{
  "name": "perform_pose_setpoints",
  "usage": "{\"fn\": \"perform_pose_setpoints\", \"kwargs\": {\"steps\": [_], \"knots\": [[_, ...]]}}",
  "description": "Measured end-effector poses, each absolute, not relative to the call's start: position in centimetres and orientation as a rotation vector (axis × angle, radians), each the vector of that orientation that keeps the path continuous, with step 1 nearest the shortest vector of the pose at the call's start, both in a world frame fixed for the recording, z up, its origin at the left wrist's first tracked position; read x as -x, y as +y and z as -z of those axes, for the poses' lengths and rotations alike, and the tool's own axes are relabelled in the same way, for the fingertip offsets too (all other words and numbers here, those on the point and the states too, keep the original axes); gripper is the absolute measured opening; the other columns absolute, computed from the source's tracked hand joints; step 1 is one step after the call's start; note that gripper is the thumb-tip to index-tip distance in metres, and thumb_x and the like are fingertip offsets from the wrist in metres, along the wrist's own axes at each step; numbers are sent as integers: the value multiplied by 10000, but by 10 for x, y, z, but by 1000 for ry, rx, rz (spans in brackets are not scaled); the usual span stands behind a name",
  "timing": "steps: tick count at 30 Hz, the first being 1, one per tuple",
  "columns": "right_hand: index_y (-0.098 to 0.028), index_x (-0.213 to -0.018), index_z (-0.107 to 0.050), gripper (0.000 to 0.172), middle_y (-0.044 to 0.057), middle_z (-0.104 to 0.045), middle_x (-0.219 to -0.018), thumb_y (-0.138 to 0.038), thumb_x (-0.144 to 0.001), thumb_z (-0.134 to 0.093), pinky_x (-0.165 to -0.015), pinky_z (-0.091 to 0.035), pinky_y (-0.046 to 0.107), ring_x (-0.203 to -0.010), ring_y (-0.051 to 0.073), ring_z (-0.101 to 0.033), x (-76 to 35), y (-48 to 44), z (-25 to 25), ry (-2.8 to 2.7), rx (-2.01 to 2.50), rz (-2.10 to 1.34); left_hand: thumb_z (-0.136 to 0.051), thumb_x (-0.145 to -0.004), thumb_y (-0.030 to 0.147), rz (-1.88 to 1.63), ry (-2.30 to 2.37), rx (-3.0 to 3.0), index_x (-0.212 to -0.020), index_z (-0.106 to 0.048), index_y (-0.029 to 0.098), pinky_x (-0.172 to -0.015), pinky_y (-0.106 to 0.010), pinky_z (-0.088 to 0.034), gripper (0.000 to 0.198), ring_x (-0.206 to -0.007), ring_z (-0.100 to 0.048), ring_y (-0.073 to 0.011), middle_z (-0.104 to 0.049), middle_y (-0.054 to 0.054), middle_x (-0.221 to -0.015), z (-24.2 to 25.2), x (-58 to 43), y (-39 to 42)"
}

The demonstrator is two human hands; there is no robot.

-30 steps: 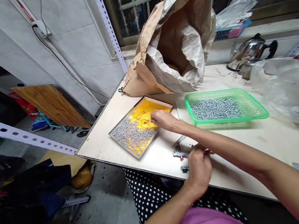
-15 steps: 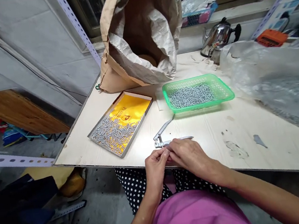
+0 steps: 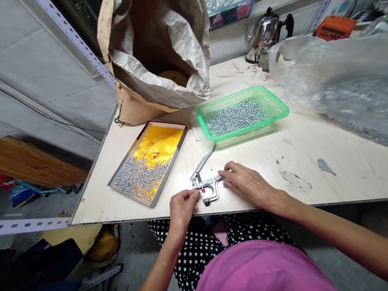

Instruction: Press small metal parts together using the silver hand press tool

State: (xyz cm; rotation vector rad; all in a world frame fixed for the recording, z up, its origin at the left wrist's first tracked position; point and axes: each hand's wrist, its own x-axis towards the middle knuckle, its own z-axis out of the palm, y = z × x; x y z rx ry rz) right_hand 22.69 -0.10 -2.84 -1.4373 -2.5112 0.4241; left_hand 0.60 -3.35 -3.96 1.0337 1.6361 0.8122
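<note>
A grey pair of snap-fastener pliers [image 3: 209,182] lies near the table's front edge, its C-shaped jaw facing me and its spring-loaded lever spread away. A small red piece shows in the jaw. My right hand [image 3: 252,186] is closed around the right-hand end of the pliers, which its fingers partly hide. Just left of the jaw, my left hand [image 3: 183,209] is pinched, thumb against forefinger; whatever it holds is too small or hidden to make out. Left of the pliers sits a shallow tray [image 3: 165,182] with many small metal pieces on a yellow sheet.
Behind the pliers stands a green plastic basket [image 3: 249,131] of small metal pieces. A large open paper sack [image 3: 130,101] stands at the back left. To the right lies a clear plastic bag [image 3: 348,61] of metal pieces; a steel kettle [image 3: 261,35] is behind.
My hands, together before, have moved apart: the left a little leftward, the right onto the pliers' end. The pliers' jaw now shows. The whole view has shifted slightly.
</note>
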Motion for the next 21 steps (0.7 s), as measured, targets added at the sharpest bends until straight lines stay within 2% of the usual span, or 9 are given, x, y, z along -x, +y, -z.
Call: {"fn": "perform_pose_setpoints", "kwargs": {"steps": [5,14,18,21], "knots": [[-157,-1108,-612,207,97,-587,-1035,-177,-933,-502,-763,-446,320,-956,224,-538,-222,-4,39,-2554,1484,-315,-678,-698,481,-698,1710,-1169,-684,-691,125,-395,-195,-297,356,-394,-417,-70,-587,15,-543,45,-10,-28],[-177,-966,-633,118,60,-593,-939,-158,-928,-523,-667,-351,320,-842,199,-528,-218,-3,53,-2529,1531,-83,-641,-756,414,-449,1736,-1281,-588,-620,147,-437,-205,-298,316,-379,-422,-75,-518,47,-445,39,-13,-20],[-178,-890,-629,145,57,-589,-900,-139,-936,-497,-639,-306,318,-793,187,-517,-218,-2,52,-2531,1544,-59,-625,-800,362,-290,1712,-1223,-547,-568,155,-415,-199,-258,331,-337,-380,-64,-462,60,-371,28,-20,-19],[-177,-889,-626,162,61,-588,-892,-144,-947,-479,-626,-290,317,-778,182,-516,-217,-2,47,-2545,1566,-81,-613,-823,342,-272,1677,-1101,-569,-562,152,-393,-191,-239,321,-327,-366,-53,-473,60,-387,21,-22,-21]]}}
